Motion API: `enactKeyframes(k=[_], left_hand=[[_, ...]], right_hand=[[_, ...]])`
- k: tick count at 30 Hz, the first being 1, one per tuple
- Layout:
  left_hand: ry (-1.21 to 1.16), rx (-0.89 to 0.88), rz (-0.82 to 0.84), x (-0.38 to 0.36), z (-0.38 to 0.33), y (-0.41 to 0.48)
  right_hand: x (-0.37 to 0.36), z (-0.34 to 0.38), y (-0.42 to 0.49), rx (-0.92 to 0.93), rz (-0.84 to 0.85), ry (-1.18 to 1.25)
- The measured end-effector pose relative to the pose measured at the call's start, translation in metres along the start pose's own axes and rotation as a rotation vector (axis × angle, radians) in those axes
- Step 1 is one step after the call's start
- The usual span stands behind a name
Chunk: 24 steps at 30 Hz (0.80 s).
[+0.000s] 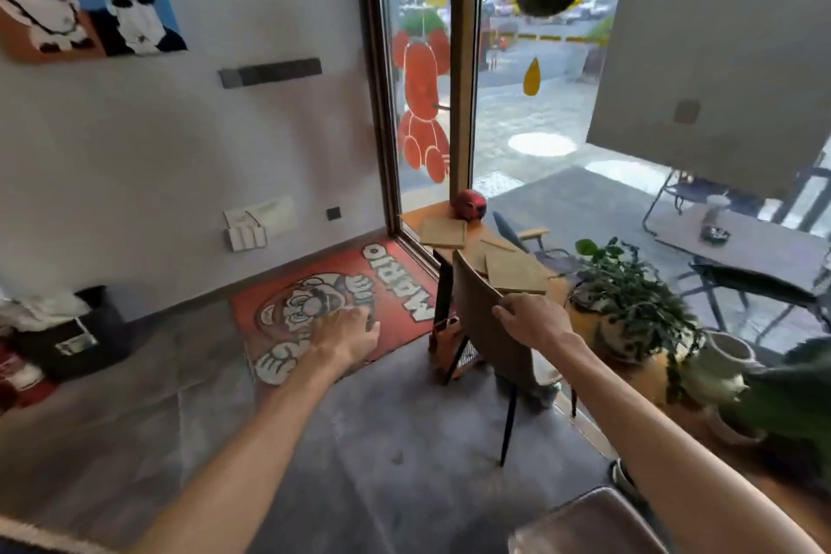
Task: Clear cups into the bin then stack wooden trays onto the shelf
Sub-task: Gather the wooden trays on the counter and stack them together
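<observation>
Two flat wooden trays lie on a narrow wooden table (413, 214) by the window: a far tray (443, 233) and a near tray (515, 272). My right hand (530, 319) is closed over the top edge of a brown chair's backrest (488, 328), just in front of the near tray. My left hand (350, 331) hangs in the air over the floor, fingers loosely spread, holding nothing. A black bin (78, 333) with white rubbish in it stands at the far left against the wall. No cups show on the table.
A red round ornament (469, 205) sits at the table's far end. A potted plant (629, 297) and a pale vase (724, 367) stand to the right. A red cartoon rug (332, 306) covers the floor. A second chair (584, 526) is at the bottom right.
</observation>
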<state>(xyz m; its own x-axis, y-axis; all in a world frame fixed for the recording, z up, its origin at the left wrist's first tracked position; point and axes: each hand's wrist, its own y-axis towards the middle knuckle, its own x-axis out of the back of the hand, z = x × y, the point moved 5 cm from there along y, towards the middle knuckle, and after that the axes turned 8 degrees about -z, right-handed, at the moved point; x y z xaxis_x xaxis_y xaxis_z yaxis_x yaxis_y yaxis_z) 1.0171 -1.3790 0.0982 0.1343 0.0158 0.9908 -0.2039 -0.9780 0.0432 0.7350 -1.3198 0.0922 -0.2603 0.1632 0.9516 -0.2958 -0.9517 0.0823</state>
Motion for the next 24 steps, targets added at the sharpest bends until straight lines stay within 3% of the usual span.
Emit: enactKeyframes(k=[4,13,24], left_hand=[[-0.042,-0.074,-0.06,-0.019,0.033,0.07],[-0.154,-0.276,0.027,-0.074,0.058,0.211],[-0.205,-0.317,0.102,-0.087,0.06,0.476]], right_hand=[[-0.027,0.024,0.038,-0.12,-0.058,0.1],[-0.085,0.025,0.115,-0.338,-0.101,0.16],[-0.148,0.026,0.356,-0.521,-0.203,0.337]])
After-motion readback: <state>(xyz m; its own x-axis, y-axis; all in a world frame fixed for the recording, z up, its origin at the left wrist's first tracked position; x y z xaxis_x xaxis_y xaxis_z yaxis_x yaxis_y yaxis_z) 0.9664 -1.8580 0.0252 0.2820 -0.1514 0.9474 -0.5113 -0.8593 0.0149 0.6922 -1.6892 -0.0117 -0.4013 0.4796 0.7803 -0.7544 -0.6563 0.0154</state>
